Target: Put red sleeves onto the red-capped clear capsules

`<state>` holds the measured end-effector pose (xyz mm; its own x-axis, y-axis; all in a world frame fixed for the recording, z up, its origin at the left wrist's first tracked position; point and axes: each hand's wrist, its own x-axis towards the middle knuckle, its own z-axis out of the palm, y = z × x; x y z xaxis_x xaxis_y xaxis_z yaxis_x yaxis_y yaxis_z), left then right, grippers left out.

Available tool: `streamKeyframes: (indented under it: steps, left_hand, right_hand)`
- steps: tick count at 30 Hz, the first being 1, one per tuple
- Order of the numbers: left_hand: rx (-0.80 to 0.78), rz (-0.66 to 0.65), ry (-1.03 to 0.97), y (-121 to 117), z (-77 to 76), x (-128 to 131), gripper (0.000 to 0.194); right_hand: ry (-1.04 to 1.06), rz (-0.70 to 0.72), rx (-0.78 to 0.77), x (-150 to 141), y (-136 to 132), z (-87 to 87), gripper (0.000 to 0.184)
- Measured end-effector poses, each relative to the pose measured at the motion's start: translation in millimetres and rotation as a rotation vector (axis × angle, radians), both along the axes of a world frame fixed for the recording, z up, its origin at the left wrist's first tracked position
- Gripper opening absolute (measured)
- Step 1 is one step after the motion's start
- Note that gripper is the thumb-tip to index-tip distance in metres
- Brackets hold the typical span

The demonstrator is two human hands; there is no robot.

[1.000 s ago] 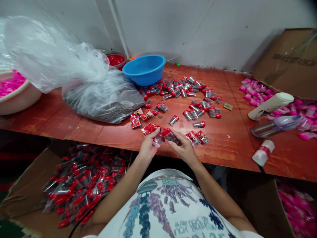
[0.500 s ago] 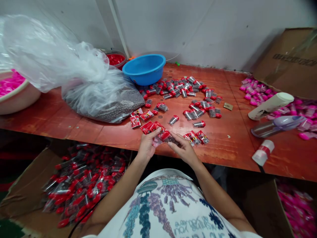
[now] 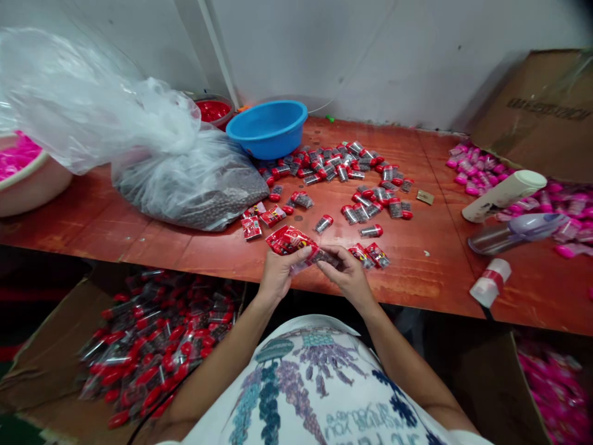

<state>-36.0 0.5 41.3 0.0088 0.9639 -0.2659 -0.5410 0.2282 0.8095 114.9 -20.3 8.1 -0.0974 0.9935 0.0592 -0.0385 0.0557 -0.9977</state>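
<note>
Over the table's front edge, my left hand [image 3: 279, 271] is closed on several flat red printed plastic packets [image 3: 291, 238], which fan out beyond the thumb. My right hand [image 3: 347, 273] grips a small clear bottle of dark beads [image 3: 330, 259], its cap end at the mouth of one packet. The fingers partly cover the bottle, so how far it sits inside cannot be told. Just right of that hand lie filled red packets [image 3: 377, 254]. Beyond both hands, a loose red-capped bottle [image 3: 323, 224] rests on the table, and more filled packets [image 3: 251, 227] lie to the left.
Many red-capped bottles [image 3: 333, 167] spread before a blue basin [image 3: 271, 133]. A plastic bag of dark beads [image 3: 199, 191] stands left. Rightward are a white cylinder [image 3: 504, 196], a clear drinking bottle [image 3: 514, 233] and pink bottles [image 3: 479, 167]. Below left, a carton [image 3: 41, 364] holds packed bottles.
The bottle's red cap, in plain sight earlier between my hands, is now mostly covered by the packet and fingers. My right hand has closed in slightly toward the left. The view has shifted a little.
</note>
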Motion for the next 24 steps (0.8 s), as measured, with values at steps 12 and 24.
streamKeyframes:
  steps: [12, 24]
  left_hand:
    - [0.028, 0.015, 0.185, -2, 0.1, -1, 0.028]
    - [-0.004, 0.004, 0.101, -2, -12.1, -1, 0.033]
  right_hand:
    - [-0.168, -0.081, 0.191, -1, -7, 6.1, 0.026]
    - [0.035, -0.083, 0.005, -1, -8, 3.3, 0.036]
